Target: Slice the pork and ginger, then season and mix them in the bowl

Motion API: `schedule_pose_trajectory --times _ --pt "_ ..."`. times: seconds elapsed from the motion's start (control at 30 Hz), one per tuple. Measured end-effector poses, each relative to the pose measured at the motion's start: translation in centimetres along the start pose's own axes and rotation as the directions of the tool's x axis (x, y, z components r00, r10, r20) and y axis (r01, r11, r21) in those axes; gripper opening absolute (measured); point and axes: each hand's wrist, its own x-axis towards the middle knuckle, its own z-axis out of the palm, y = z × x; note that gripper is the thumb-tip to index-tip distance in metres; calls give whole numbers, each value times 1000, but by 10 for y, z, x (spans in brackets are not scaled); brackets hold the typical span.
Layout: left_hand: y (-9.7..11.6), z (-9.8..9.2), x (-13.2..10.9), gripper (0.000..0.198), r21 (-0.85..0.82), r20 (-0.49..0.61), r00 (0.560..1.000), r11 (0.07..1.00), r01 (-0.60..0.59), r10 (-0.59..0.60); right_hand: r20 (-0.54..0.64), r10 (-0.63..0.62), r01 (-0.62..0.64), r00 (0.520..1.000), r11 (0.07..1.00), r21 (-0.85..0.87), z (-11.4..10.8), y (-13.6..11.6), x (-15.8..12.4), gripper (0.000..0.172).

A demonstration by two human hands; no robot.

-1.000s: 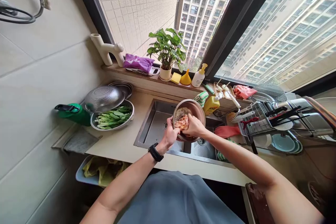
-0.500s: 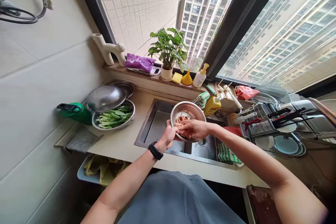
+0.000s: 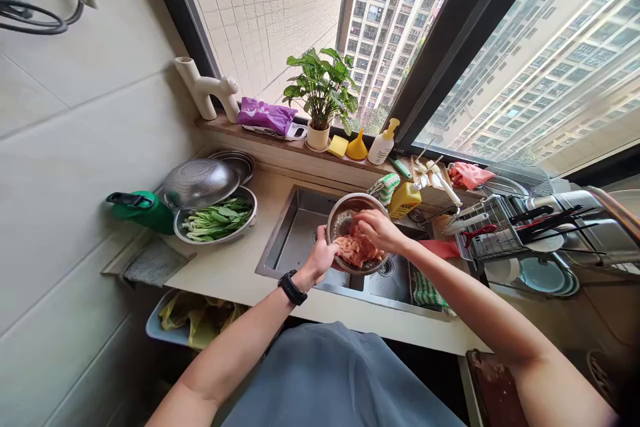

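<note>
A steel bowl (image 3: 336,213) of raw sliced meat (image 3: 357,250) is held over the double sink, tipped a little towards me. My left hand (image 3: 323,257) grips its left rim, thumb on the near side and the other fingers partly hidden beneath. Inside the bowl my right hand (image 3: 377,230) has its fingers curled into the upper part of the meat; the fingertips are partly hidden. Some pale liquid shows by the bowl's left inner wall.
The steel sink (image 3: 280,247) lies below. Leafy greens (image 3: 220,220) fill a basin at left, a colander (image 3: 200,183) leaning over it. A yellow bottle (image 3: 404,200) stands behind the bowl. At right is a dish rack (image 3: 493,217) with utensils.
My right hand has moved up and back across the bowl, its fingers curling. More meat shows, gathered towards the near side. My left hand stays on the rim.
</note>
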Motion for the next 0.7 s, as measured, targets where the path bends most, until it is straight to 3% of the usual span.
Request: schedule_pose_trajectory --times 0.07,0.2,0.33,0.47,0.6,0.7 --pt "0 1 -1 55 -15 -27 999 999 -30 29 -65 112 -116 992 991 -61 0 0 0 39" --pt "-1 0 -2 55 -22 -68 997 999 -30 29 91 74 -72 993 997 -32 6 -2 -4 44" --pt "-5 2 -4 55 -41 -92 995 998 -42 38 -94 273 -285 958 946 -157 15 -1 -5 46" --pt "-6 10 -6 54 -59 -52 999 998 -6 3 -118 402 -418 908 876 -241 24 -4 11 49" --pt "-4 15 -10 50 -20 2 1000 999 25 -25 -99 351 -363 931 865 -346 9 1 24 47" --pt "-5 12 -10 50 -15 2 1000 1000 27 -27 -81 285 -294 955 884 -363 -9 5 19 41"
